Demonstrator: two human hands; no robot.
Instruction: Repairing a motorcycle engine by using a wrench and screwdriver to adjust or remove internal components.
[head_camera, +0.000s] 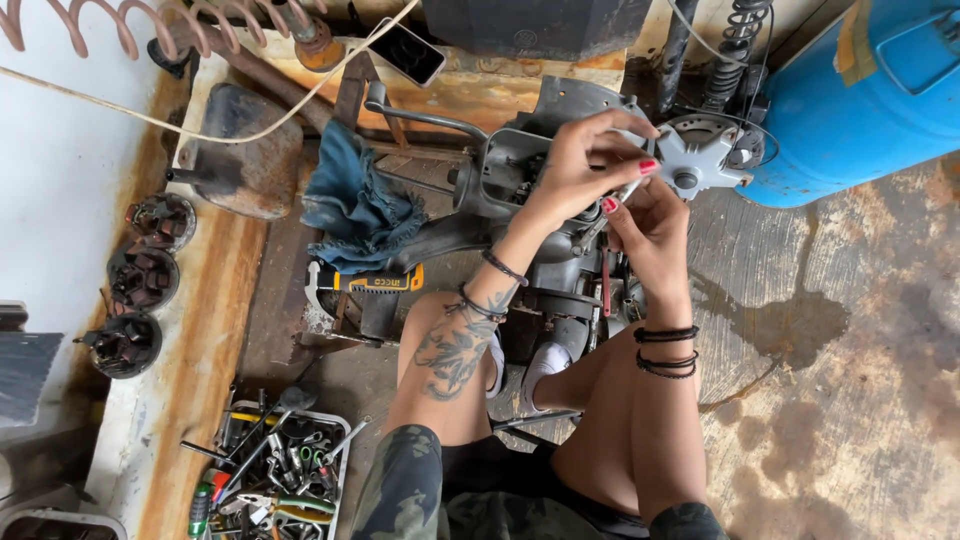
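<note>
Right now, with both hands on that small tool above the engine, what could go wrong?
1. The left hand and right hand pinch a thin tool by the fingertips; it might slip and drop into the engine.
2. The bare legs sit close to the metal parts, so a slip could scrape them.
3. The blue cloth lies on the frame and could snag.

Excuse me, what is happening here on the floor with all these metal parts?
A person sits on the floor over a dark engine assembly. The left hand and the right hand meet at a thin metal tool, beside a grey star-shaped metal part. A blue rag lies nearby, a basket of hand tools stands lower left, and a blue tank is upper right.
</note>
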